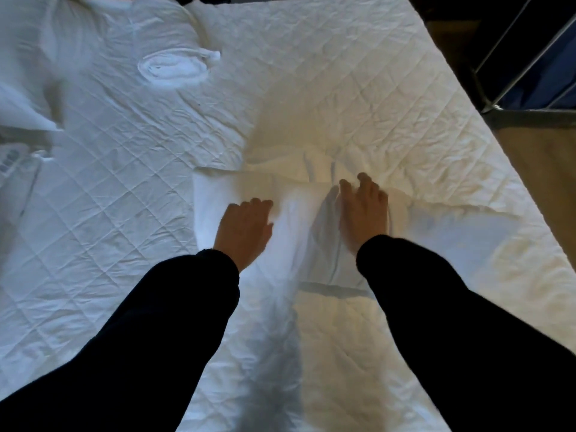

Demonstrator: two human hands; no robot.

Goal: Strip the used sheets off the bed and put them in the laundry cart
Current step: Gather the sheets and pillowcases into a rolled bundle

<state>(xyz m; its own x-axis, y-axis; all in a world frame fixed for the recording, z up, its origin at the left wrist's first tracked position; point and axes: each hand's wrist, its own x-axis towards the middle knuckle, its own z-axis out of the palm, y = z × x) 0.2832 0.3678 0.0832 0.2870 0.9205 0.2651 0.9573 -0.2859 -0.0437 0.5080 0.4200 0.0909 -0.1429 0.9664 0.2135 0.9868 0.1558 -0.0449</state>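
A white folded sheet [296,213] lies on the quilted mattress cover [358,88] in the middle of the bed. My left hand [244,226] rests palm down on the sheet's left part, fingers slightly curled. My right hand [363,207] presses on its right part with fingers spread, a little blurred. Both arms wear dark sleeves. The laundry cart [530,73], a metal frame with a blue bag, stands off the bed's far right corner.
White pillows [37,57] lie at the far left. A rolled white cloth [174,65] sits near them. A white remote-like object [11,160] lies at the left edge. Tan floor [545,169] runs along the right side of the bed.
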